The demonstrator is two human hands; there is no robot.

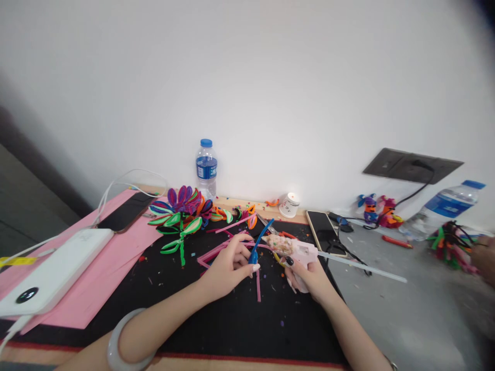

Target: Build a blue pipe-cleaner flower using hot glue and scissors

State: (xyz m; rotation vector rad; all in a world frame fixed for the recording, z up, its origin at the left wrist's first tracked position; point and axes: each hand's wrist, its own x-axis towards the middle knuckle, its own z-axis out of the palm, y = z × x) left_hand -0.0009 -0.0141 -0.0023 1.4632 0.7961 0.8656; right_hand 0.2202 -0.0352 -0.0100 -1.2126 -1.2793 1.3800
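Observation:
My left hand (228, 265) pinches a blue pipe cleaner (258, 245) low down, over a black mat (240, 319). My right hand (309, 275) grips a pink glue gun (299, 252) with a long clear glue stick (363, 267) sticking out to the right. The gun's tip points left and sits close to the blue pipe cleaner. Pink pipe cleaners (220, 252) lie under and around my left hand. A pale bangle (116, 342) circles my left wrist.
A pipe-cleaner flower (181, 208) lies at the mat's far left. Pink sheet (96, 278), white power bank (54, 270) and phone (124, 211) sit left. Water bottles (206, 167) (444, 208), a small cup (289, 204), another phone (323, 229) and a wall socket (410, 165) stand behind. Another person's hand (485, 257) is at right.

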